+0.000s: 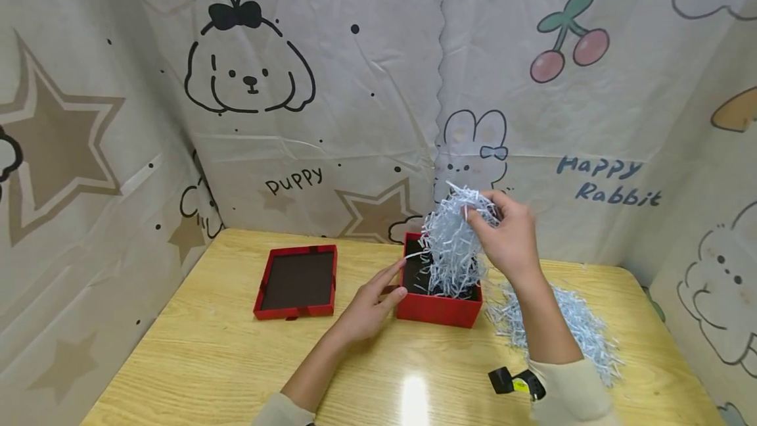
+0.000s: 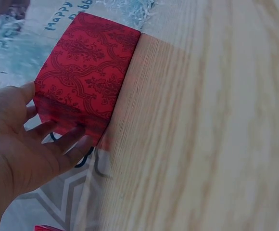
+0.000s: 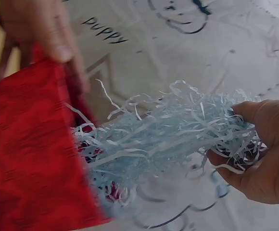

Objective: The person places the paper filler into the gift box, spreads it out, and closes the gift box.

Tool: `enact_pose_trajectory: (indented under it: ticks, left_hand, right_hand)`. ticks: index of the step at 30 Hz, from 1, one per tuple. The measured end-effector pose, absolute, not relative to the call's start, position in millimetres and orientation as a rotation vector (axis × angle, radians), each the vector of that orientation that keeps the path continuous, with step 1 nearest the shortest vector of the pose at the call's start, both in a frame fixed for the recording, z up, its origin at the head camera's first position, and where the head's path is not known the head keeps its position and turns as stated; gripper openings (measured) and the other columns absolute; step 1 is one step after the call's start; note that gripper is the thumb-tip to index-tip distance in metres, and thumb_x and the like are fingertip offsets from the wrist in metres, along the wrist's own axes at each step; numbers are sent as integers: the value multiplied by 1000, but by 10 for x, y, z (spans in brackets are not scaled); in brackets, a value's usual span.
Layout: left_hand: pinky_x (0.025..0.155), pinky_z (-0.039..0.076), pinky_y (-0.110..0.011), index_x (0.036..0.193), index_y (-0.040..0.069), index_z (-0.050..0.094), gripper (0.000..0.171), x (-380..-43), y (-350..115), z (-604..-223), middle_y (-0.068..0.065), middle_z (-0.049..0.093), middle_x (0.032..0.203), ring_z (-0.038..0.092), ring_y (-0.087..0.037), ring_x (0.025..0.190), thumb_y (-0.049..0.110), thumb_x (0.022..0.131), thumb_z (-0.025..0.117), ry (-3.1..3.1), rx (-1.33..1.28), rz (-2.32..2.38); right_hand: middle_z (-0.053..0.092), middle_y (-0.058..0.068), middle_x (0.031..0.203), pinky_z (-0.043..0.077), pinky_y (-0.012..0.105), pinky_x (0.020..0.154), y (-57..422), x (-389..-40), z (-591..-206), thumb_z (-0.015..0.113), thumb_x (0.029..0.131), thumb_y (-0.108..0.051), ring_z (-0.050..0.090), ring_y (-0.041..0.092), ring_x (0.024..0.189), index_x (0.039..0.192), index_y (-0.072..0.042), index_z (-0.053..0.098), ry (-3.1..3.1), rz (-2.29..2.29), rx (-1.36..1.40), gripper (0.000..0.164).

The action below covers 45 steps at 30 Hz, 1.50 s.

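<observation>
My right hand [image 1: 510,234] pinches a clump of pale blue shredded paper [image 1: 452,242] between thumb and fingers. The clump hangs over the red box [image 1: 439,311], its lower strands reaching inside the dark interior. In the right wrist view, the strands stretch from the fingers to the box's opening. Against the box's left side rests my left hand [image 1: 369,307], its fingers fairly straight. The left wrist view shows that hand's fingertips touching the box's red patterned wall [image 2: 84,67].
Left of the box lies its red-rimmed lid [image 1: 296,281], dark inside face up. A loose pile of shredded paper [image 1: 582,331] spreads on the wooden table [image 1: 219,354] at right. A small black item with a yellow label [image 1: 503,381] lies near the right sleeve. Printed cloth hangs behind.
</observation>
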<state>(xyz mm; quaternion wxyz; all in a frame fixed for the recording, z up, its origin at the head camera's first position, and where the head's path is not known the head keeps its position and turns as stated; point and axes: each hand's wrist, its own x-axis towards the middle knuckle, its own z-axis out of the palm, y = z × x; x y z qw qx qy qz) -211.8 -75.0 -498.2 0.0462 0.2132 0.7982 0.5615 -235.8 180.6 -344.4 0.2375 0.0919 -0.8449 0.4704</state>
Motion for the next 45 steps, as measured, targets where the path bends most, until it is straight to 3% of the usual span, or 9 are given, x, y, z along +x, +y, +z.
enact_pose_trajectory:
  ticks: [4,12,19,32,41,45]
  left_hand:
    - [116,44,-51,168,28,34,61,-2122,-752,-4992,0,36,169,56,-33,139,30,111,57,2431,641,1708]
    - [116,45,-50,168,32,33,60,-2116,-740,-4981,1,35,170,56,-33,140,34,112,55,2425,609,1687]
    - [114,47,-52,168,30,32,60,-2113,-726,-4969,-2,36,170,57,-34,138,32,112,55,2428,616,1690]
    - [114,47,-53,168,29,34,61,-2104,-729,-4963,-1,37,169,57,-33,139,33,111,56,2432,610,1689]
    - [113,47,-53,167,24,35,60,-2111,-731,-4977,-2,39,168,59,-34,136,29,111,57,2431,640,1719]
    - [114,47,-52,167,23,36,61,-2106,-728,-4971,-1,39,168,59,-34,136,29,111,57,2431,644,1720]
  right_hand:
    - [78,13,98,50,28,61,1800,-2388,-3723,77,96,-10,62,22,72,111,-5,76,-2395,1234,229,15]
    - [77,14,111,54,44,80,1769,-2421,-4144,77,96,-11,65,28,92,112,-6,75,-2523,1217,198,17]
    - [73,17,126,53,56,103,1726,-2404,-4293,77,96,-12,66,36,121,120,-4,73,-2596,1236,260,26]
    - [66,16,134,57,54,100,1834,-2293,-4184,86,92,-19,66,39,120,135,-5,65,-2681,1315,328,50]
    - [62,20,139,57,53,100,2035,-2183,-4100,80,97,-19,63,40,125,138,-3,63,-2654,1350,264,47]
    - [63,17,138,59,41,99,2243,-2114,-4083,79,99,-26,64,38,125,137,-4,63,-2606,1374,205,47]
